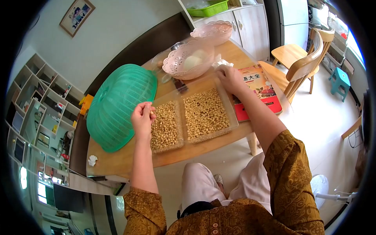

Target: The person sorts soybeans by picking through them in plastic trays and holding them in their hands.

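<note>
Trays of beans on a worktop, left hand pinching some in its grip, right hand near tissue, grip unclear

A red book is borne by a wooden table. Left of it, two trays are placed; farther left, a green cover.

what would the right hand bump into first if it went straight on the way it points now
Probably the crumpled white tissue, just beyond the right hand; whether they already touch is hard to tell from this one view.
</note>
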### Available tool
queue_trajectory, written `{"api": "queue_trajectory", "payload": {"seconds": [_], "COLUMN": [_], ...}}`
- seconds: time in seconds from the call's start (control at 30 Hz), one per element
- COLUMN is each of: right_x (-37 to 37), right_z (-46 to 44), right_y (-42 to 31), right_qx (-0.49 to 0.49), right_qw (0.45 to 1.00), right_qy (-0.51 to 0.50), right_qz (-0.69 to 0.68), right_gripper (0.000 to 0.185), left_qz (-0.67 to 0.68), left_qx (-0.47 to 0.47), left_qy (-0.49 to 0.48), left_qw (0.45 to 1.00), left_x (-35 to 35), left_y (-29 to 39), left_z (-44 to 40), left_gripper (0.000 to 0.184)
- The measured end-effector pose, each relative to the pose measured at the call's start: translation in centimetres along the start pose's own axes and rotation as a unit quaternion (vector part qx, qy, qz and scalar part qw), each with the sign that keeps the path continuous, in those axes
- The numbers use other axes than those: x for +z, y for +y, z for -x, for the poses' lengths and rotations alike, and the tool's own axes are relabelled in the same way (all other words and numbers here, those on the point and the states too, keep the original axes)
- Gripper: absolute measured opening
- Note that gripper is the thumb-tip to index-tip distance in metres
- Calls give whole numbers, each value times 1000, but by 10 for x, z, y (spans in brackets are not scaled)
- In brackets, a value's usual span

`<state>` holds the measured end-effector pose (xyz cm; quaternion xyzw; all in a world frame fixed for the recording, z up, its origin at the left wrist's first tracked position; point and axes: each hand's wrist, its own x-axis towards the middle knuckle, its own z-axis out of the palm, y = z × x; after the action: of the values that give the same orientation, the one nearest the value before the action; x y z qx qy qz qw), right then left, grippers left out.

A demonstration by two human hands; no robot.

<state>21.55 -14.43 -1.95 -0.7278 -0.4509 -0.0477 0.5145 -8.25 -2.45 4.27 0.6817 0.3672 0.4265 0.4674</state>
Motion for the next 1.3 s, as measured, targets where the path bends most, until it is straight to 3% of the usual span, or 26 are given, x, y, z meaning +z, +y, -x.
{"api": "queue_trajectory", "payload": {"seconds": [0.37,0.57,0.63,0.67,0.73,0.77,0.83,0.87,0.93,1.03,1.17,1.3], "right_x": [-2,3,-1,-1,-1,-1,0,-1,-2,-3,1,-2], "right_z": [-1,0,0,-1,0,0,0,0,1,0,0,0], "right_y": [-1,2,0,0,0,0,-1,-2,-3,-3,-1,-3], "right_qx": [-2,-2,0,2,1,2,5,5,6,3,-10,11], "right_qw": [1000,1000,1000,1000,1000,1000,1000,1000,1000,1000,999,1000], "right_qy": [-7,22,-6,-5,-11,-11,-4,-4,-6,-8,20,-8], "right_qz": [4,14,2,3,5,5,10,10,8,12,25,10], "right_gripper": [22,18,22,22,22,22,22,22,21,21,19,22], "left_qz": [-38,-262,-374,-373,-360,-360,-315,-315,-452,-440,-340,-288], "left_qx": [56,95,225,225,321,320,195,195,248,276,266,269], "left_qy": [19,18,25,22,-51,-52,-223,-223,-265,-318,-422,-420], "left_qw": [997,960,900,900,875,875,901,902,815,793,797,817], "left_x": [3,15,21,26,39,48,68,77,93,112,119,110], "left_y": [-3,9,11,15,30,37,45,45,44,40,35,28], "left_z": [4,18,21,22,28,31,37,38,42,47,51,45], "left_gripper": [21,21,23,23,27,27,33,33,39,44,37,23]}}
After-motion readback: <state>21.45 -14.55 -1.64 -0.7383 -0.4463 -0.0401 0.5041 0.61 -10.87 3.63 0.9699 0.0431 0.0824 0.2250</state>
